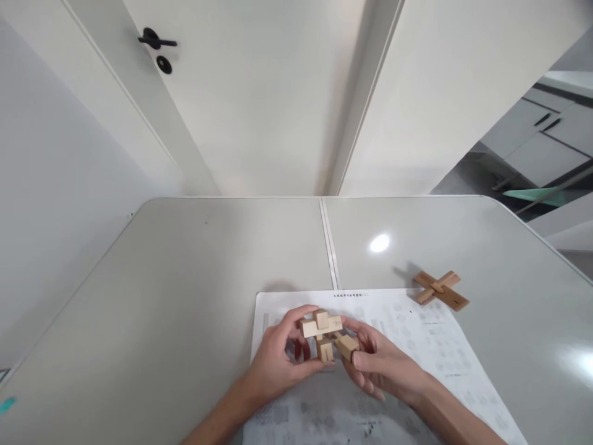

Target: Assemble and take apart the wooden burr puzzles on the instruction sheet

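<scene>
Fingers of the left hand (271, 361) are clamped on a cluster of pale wooden blocks (319, 330) at the lower middle of the frame, the index finger curving round to the upper block and the thumb pressed under the lower block. The right hand (391, 361), just right of it, pinches a pale block (346, 347) between thumb and fingers; this block's inner end meets the cluster, though whether the 2 are interlocked I cannot tell. Both hands are above a white printed sheet (407, 334), which spreads over the lower middle and lower right, with rows of small grey figures and 1 heading line at its top edge, too blurred to read.

At the sheet's upper right corner lies a brown wooden cross (438, 289), made of 2 flat pieces, apart from the hands. Under all this is a pale grey table (185, 278), split by 1 white strip (328, 244) running up the middle. Beyond its far edge, a white door (259, 93) fills the upper middle, with a black handle (157, 41) at upper left. Farthest off, at upper right, are white cabinets (537, 142) with 2 dark handles.
</scene>
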Demonstrator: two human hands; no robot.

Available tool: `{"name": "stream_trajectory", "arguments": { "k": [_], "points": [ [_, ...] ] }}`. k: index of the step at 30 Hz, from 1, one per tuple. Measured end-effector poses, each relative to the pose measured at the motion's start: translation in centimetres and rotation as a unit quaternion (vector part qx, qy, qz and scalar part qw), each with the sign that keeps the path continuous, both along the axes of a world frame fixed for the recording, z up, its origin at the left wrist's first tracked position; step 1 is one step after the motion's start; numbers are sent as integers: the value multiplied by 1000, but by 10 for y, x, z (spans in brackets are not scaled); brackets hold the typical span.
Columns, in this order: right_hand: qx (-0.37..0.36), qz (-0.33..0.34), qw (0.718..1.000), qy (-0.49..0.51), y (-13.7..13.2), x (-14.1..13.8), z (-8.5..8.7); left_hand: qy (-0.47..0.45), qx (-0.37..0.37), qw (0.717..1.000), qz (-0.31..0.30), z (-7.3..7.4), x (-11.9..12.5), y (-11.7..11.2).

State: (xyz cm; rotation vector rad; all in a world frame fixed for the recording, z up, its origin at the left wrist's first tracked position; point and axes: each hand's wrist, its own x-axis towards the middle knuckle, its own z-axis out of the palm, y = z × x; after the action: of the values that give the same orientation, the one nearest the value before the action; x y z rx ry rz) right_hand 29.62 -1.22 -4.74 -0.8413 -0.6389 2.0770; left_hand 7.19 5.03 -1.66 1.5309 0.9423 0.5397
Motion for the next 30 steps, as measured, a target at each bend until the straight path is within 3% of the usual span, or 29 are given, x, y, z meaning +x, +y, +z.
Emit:
{"name": "stream_trajectory", "arguments": {
  "k": [7,13,21,30],
  "points": [
    [13,-8,1000,-15,-2,-6,2,27,61,997,-38,-7,-3,-3],
    [16,-27,999,-24,-3,-9,3,61,130,989,-24,-9,-3,-5],
    [31,-26,999,-24,-7,-14,5,98,275,956,-36,-9,-3,-9],
    [53,-12,996,-72,-6,-8,11,74,353,932,-29,-11,-2,-7]
  ]
}}
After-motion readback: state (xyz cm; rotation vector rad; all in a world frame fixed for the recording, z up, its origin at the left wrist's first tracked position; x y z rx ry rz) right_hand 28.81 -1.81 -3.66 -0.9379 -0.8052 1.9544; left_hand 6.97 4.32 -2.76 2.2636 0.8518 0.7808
